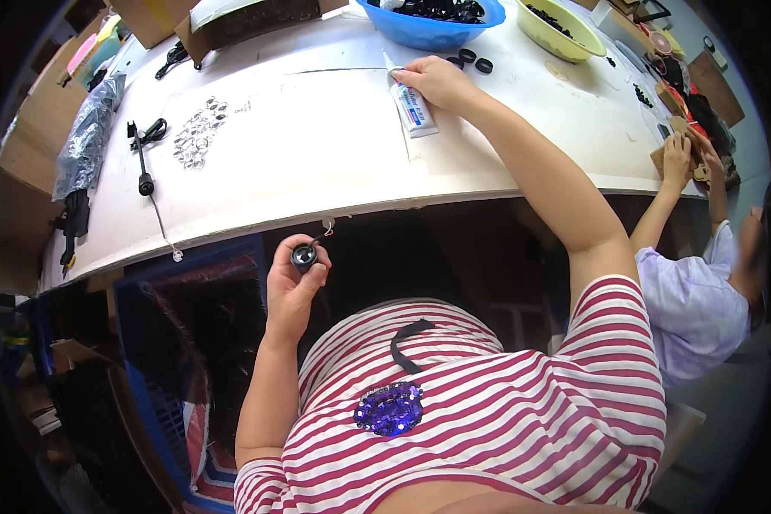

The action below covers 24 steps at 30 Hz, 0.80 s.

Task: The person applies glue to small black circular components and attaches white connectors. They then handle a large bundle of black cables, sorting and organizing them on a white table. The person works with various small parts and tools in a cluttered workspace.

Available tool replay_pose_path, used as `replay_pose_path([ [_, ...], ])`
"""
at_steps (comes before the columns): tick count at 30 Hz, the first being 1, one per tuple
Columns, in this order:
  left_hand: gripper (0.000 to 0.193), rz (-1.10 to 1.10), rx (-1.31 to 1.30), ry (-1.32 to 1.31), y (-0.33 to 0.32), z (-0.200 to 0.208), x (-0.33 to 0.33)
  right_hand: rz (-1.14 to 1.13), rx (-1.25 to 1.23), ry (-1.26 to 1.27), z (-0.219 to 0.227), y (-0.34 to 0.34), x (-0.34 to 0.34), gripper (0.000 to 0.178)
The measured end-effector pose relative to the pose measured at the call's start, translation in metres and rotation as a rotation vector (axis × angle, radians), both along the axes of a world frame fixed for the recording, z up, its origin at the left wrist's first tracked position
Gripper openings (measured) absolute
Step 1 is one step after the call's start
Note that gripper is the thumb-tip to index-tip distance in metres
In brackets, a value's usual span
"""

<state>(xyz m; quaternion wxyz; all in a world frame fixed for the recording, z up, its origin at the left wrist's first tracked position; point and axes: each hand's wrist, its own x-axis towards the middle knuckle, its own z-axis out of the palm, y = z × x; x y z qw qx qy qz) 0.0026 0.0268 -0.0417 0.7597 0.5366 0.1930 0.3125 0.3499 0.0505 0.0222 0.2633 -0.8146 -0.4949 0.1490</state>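
My left hand (pixel 284 295) is closed around a small black cylindrical housing (pixel 297 265) with a shiny, lens-like round end, held just off the table's front edge. A thin wire with red and white ends comes off beside it. Across the table, my right hand (pixel 444 84) grips the upper part of a white and blue squeeze tube (pixel 415 116) near its narrow nozzle. The nozzle points away from me, and the tube's flat end is toward me. A few black rings (pixel 483 65) lie just beyond that hand.
Small clear discs (pixel 200 133) lie spread on the white table (pixel 317 163). Left of them are a black stemmed part with cable (pixel 144 182) and a bubble-wrapped bundle (pixel 90 141). A blue bowl (pixel 433 36) and a yellow-green bowl (pixel 557 41) hold black parts. At right, another person's hands (pixel 678 158) work.
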Motion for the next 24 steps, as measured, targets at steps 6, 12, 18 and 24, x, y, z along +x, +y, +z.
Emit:
replay_pose_path([
  [6, 0.046, -0.086, -0.076, -0.136, 0.0, 0.011, -0.009, 0.041, 0.177, -0.555, 0.004, 0.018, -0.034, 0.031],
  [12, 0.051, -0.076, 0.017, -0.121, 0.002, 0.018, -0.023, 0.766, -0.237, 0.418, 0.029, -0.081, -0.144, 0.033],
  [18, 0.051, -0.006, 0.015, -0.275, -0.003, 0.034, -0.018, 0.834, -0.401, 0.767, -0.079, -0.096, -0.201, 0.072],
  [24, 0.045, 0.046, 0.022, -0.241, -0.005, 0.042, -0.014, 0.624, -0.394, 1.055, -0.114, -0.085, -0.206, 0.062],
])
